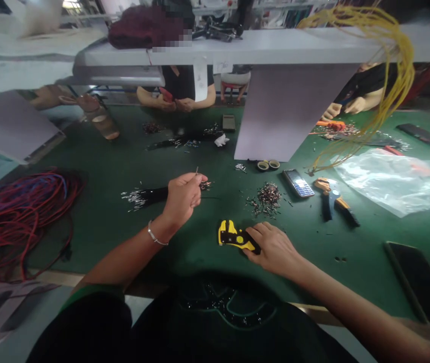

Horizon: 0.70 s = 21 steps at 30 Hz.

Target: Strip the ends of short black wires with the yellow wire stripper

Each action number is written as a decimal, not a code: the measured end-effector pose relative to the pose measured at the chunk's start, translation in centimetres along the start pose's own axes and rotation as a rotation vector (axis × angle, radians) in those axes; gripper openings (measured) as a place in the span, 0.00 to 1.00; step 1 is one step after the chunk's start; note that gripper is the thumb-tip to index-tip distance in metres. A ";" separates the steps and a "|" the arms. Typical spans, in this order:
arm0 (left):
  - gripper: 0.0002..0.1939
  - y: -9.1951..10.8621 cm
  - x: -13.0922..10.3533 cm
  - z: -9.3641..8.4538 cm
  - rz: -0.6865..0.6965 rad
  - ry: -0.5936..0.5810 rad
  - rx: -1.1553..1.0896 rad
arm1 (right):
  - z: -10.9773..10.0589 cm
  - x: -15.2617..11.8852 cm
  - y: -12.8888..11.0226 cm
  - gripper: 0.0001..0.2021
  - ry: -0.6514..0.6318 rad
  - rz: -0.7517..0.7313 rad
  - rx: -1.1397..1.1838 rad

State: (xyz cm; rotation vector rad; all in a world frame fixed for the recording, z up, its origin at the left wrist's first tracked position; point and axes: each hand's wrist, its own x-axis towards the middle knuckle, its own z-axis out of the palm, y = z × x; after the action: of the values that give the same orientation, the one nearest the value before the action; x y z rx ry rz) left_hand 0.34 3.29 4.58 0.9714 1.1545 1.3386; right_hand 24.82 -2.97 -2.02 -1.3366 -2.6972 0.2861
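My left hand [185, 198] is raised over the green table, thumb and forefinger pinching a thin wire [197, 171] whose tip points up. Under and beside it lies a bundle of black wires [154, 194] with bare silvery ends at the left. In my right hand [271, 246] is a yellow and black wire stripper [236, 238], its jaws towards the left and its handles partly hidden by the fingers. Just above that tool is a pile of small metal terminals [268, 195].
Red and blue cables [29, 217] are coiled at the left. Rightward are a keypad phone [298, 183], blue-orange pliers [335, 199], a plastic bag [396, 181] and a dark phone [421, 280]. A white partition [275, 111] stands behind; other people's hands [177, 104] work beyond.
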 end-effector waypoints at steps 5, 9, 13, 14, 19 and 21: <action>0.06 -0.4 -0.5 0.6 -0.029 0.007 0.006 | -0.5 0.0 0.2 0.14 0.015 -0.012 0.053; 0.06 -0.7 -1.0 1.2 -0.073 0.010 0.017 | -0.9 1.1 -0.1 0.12 0.162 0.091 0.373; 0.06 -0.8 -1.7 1.9 -0.120 0.000 0.017 | -1.4 3.1 -0.9 0.12 0.246 0.178 0.736; 0.05 -0.9 -1.9 2.0 -0.133 -0.008 0.016 | -1.5 3.6 -1.1 0.11 0.259 0.187 0.798; 0.06 -1.2 -2.5 1.9 -0.206 -0.053 -0.018 | -1.1 4.8 -1.4 0.07 0.287 0.209 0.904; 0.06 -1.2 -2.4 1.6 -0.236 -0.091 -0.075 | -1.2 4.8 -1.4 0.06 0.274 0.228 0.995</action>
State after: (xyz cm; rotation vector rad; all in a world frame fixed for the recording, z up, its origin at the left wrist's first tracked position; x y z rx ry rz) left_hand 2.35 1.07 3.84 0.8067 1.1050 1.1288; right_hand 21.08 0.15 -0.48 -1.1877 -1.7175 1.1640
